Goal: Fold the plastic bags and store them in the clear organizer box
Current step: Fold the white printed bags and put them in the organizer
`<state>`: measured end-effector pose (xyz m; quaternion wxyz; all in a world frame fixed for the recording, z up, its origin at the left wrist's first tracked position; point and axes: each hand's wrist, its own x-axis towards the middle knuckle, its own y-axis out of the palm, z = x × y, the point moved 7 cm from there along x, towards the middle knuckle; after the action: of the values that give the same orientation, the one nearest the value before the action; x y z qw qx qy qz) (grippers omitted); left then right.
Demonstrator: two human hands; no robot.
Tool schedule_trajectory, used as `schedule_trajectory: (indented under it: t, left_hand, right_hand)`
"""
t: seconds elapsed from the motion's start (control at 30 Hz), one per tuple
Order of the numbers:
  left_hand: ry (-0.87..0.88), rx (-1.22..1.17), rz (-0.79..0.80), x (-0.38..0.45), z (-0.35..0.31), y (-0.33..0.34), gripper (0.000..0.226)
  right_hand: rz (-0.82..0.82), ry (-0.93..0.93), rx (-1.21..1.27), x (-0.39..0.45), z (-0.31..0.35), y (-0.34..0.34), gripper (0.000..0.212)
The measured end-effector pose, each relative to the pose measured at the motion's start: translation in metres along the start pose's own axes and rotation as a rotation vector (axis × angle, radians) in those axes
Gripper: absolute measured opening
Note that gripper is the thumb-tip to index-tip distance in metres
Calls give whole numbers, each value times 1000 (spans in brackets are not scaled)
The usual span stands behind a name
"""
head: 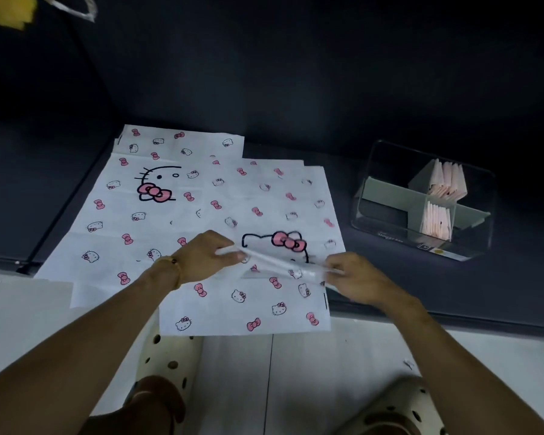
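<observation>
Tension is kept along a narrow folded strip of plastic bag (274,260), pinched at either end by left hand (206,257) and right hand (357,279) above flat printed bags (157,215), so its creases hold; the clear organizer box (387,171) waits well right.

Both my forearms reach up from the frame's lower corners; my left hand (201,255) and right hand (355,277) pinch with curled fingers at centre.

A dark mat (390,287) lies on the white tiled floor (296,372). On the mat lie flat printed bags (157,196), overlapping, and to their right, apart, a clear box (380,221) holding folded bags (446,180)
</observation>
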<state>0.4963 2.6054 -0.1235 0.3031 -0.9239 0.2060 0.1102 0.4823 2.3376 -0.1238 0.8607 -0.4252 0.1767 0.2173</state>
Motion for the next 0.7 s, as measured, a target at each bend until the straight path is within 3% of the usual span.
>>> schedule_trajectory:
  t: [0.1, 0.2, 0.3, 0.4, 0.53, 0.6, 0.7]
  left_hand:
    - [-136, -282, -70, -13, 21, -12, 27]
    - [-257, -604, -150, -21, 33, -11, 23]
    - [-340, -889, -210, -20, 41, -6, 61]
    - [-296, -698, -204, -15, 44, -6, 67]
    - [-382, -133, -312, -4, 61, -9, 63]
    - [-405, -54, -354, -2, 60, -8, 64]
    - [-385, 24, -403, 4, 57, -5, 48]
  right_hand:
    - [43, 90, 231, -7, -19, -24, 12]
    - [-140, 192, 768, -8, -30, -28, 11]
    - [-372, 379, 797, -2, -45, -14, 6]
    - [-509, 497, 614, 5, -51, -5, 14]
    - [-586, 362, 580, 15, -43, -12, 19]
    - [-578, 405, 562, 16, -49, -12, 19]
    - [-558, 471, 418, 15, -59, -10, 18]
